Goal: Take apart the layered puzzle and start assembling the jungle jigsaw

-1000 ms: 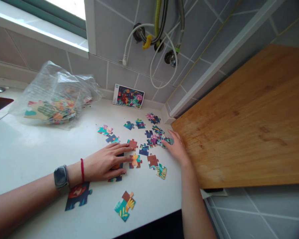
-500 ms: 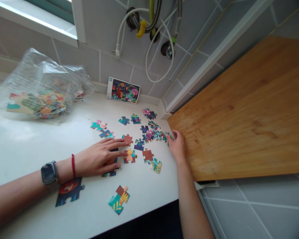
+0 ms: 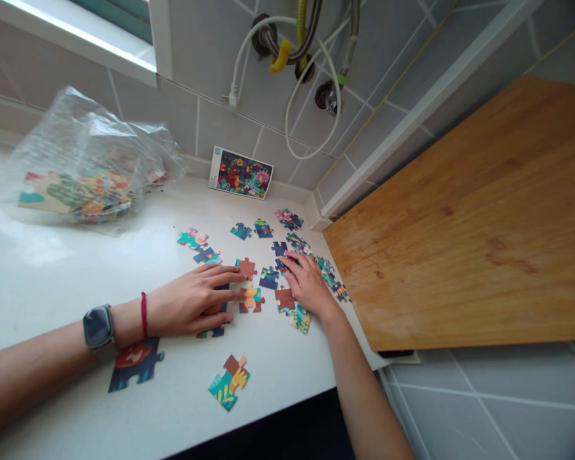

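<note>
My left hand (image 3: 196, 300) lies flat with fingers spread, its fingertips at a brown puzzle piece (image 3: 246, 268) and an orange-and-teal one (image 3: 252, 298). Joined dark puzzle pieces (image 3: 211, 332) are partly under its palm. My right hand (image 3: 309, 284) reaches over the loose pile, thumb apart from the fingers, its fingertips touching a dark piece (image 3: 280, 263) that they partly cover. Below that hand are another brown piece (image 3: 284, 299) and a teal piece with yellow leaves (image 3: 301, 319). Several mixed pieces (image 3: 328, 271) trail along its right side.
A picture card (image 3: 242, 174) leans on the tiled wall. A clear plastic bag (image 3: 91, 172) with more pieces sits at left. Joined pieces (image 3: 230, 382) lie near the front edge, and a dark red-topped section (image 3: 137, 365) by my left wrist. A wooden board (image 3: 469, 223) stands at right.
My right hand has moved left, from the pile's right end beside the board to its middle. Pieces at that end now show. The left hand stays in place.
</note>
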Action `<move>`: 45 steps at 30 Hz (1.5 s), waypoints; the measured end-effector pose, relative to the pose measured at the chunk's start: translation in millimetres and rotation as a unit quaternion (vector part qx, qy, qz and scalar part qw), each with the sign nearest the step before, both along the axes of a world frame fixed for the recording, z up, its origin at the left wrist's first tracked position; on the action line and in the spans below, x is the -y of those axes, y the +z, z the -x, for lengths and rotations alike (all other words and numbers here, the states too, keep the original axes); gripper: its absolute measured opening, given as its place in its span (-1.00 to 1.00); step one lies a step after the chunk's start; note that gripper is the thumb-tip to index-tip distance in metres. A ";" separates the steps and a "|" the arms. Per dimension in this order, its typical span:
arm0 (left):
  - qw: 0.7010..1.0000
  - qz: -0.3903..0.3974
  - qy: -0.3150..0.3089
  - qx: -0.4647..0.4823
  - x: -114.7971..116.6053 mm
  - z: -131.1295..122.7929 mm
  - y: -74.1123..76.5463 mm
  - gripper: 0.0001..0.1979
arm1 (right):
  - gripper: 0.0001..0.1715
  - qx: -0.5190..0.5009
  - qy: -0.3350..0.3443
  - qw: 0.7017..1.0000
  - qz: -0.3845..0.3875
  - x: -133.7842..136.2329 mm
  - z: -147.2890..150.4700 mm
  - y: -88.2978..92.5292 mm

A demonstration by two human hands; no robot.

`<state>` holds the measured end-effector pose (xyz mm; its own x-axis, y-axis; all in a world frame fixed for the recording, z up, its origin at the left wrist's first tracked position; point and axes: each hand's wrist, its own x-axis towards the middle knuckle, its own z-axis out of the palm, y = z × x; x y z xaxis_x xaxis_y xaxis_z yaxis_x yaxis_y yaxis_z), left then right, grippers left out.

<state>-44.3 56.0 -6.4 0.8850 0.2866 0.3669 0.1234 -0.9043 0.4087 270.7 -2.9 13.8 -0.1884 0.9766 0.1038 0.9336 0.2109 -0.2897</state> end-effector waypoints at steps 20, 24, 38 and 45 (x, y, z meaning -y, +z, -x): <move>0.999 0.011 0.010 0.050 3.0 -0.2 -3.0 -0.69 | -0.78 0.062 0.065 0.979 0.183 -77.0 -9.5 54.3; 0.999 0.012 0.012 0.047 3.0 -0.2 -3.2 -0.70 | -0.80 -0.133 0.030 0.977 0.166 -83.5 -10.6 54.3; 0.999 0.013 0.012 0.047 2.6 -0.6 -2.9 -0.68 | -0.85 -0.175 0.086 0.971 0.140 -113.9 58.7 13.8; 0.999 0.013 0.022 0.031 1.9 -0.3 -0.4 -0.67 | -0.86 -0.149 0.092 0.976 0.128 -114.5 57.4 14.7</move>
